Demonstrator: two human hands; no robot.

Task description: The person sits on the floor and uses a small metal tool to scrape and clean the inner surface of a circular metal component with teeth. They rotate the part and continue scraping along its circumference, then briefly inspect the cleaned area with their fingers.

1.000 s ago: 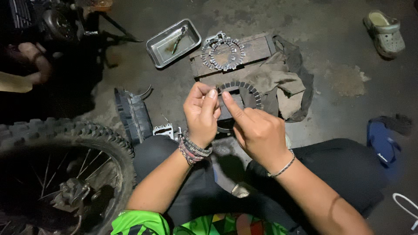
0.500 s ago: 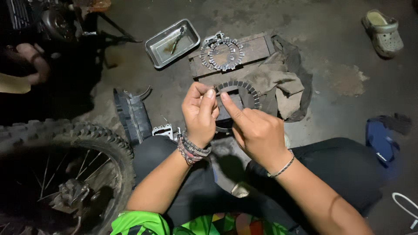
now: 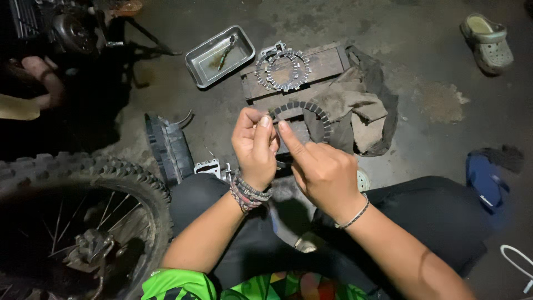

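My left hand (image 3: 254, 145) and my right hand (image 3: 322, 171) are together over my lap, both pinching a dark toothed ring plate (image 3: 311, 114) at its near edge. The ring stands tilted above the floor, its far arc showing past my fingers. My left wrist carries several bead bracelets, my right a thin chain. Just beyond, a stack of similar metal ring plates (image 3: 283, 69) lies on a wooden board (image 3: 327, 61).
A metal tray (image 3: 205, 61) with a small tool sits at the back left. A dirty rag (image 3: 355, 111) lies right of the board. A knobby spoked wheel (image 3: 83, 211) is at lower left, a tyre piece (image 3: 166, 147) beside it. Sandals (image 3: 488, 41) and another person's hand (image 3: 44, 78) sit at the edges.
My hands have kept their grip on the ring plate, shifting only slightly. Nothing else moved.
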